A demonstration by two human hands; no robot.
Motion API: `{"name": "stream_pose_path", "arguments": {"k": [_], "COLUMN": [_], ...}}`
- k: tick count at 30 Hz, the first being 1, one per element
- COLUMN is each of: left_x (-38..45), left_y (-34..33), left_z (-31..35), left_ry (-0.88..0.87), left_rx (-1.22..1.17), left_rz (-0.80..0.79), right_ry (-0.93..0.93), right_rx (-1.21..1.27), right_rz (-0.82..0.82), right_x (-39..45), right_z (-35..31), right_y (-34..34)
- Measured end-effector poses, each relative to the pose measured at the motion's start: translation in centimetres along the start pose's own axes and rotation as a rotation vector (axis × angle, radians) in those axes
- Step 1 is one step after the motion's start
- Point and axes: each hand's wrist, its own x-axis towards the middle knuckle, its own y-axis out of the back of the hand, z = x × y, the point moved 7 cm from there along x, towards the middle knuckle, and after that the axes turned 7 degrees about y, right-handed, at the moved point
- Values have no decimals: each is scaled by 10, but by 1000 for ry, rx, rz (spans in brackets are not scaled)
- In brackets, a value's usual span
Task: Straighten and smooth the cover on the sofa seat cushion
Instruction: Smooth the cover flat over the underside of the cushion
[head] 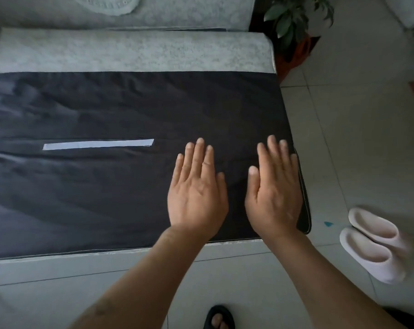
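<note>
The cover [106, 186] is a dark, near-black smooth fabric spread flat over the top of the sofa seat cushion [130, 53]. It reaches from the cushion's front edge back to a straight line short of the rear, leaving a band of pale grey textured upholstery bare behind it. Shallow creases run slantwise across the cover, heavier toward its left part — the right part lies flatter. A narrow white strip [98, 144] sits on the cover, left of its middle, lying lengthwise and nearly parallel to the cushion's front edge. At the cushion's right front corner the cover's piped edge hangs down over the side.
</note>
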Motion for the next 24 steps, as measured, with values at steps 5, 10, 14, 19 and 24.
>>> {"name": "stream_pose_path", "arguments": {"k": [5, 10, 14, 19, 24], "left_x": [-20, -19, -12, -30, -31], "left_y": [-66, -57, -42, -68, -60], "left_z": [-3, 4, 20, 10, 4], "left_ry": [23, 40, 30, -22, -103], "left_rx": [201, 229, 161, 303, 252], "left_rz": [-198, -218, -174, -294, -274], "right_ry": [-15, -4, -89, -92, -166], "right_rx": [-143, -90, -28, -119, -116], "right_rz": [-322, -364, -158, -248, -291], "right_x": [-35, -29, -17, -42, -41], "right_z": [33, 31, 39, 50, 38], "right_y": [-58, -50, -23, -49, -48]}}
